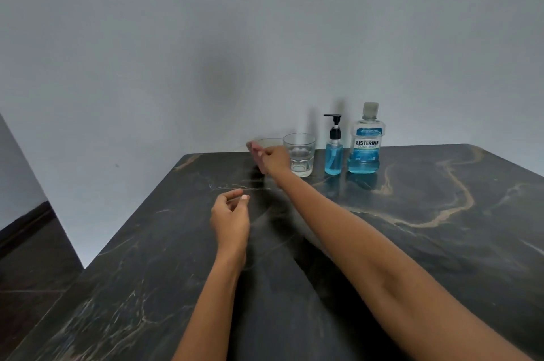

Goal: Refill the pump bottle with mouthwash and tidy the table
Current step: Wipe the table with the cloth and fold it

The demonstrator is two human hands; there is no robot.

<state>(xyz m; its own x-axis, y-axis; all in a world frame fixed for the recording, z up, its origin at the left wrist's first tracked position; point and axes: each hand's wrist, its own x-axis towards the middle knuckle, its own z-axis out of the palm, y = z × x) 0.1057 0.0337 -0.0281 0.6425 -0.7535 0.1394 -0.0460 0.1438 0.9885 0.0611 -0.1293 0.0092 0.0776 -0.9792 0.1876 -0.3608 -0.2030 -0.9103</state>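
A small pump bottle (333, 154) with a black pump and blue liquid stands at the table's far edge. To its right is a larger mouthwash bottle (365, 142) with a capped top, about a third full of blue liquid. An empty clear glass (299, 154) stands left of the pump bottle. Further left is a second clear glass (269, 142), blurred and mostly hidden by my right hand (272, 160), whose fingers wrap around it. My left hand (231, 215) hovers over the table nearer to me, fingers loosely curled and holding nothing.
The dark marble table (412, 228) stands against a pale wall. Its left edge runs diagonally, with dark floor (26, 257) below on the left.
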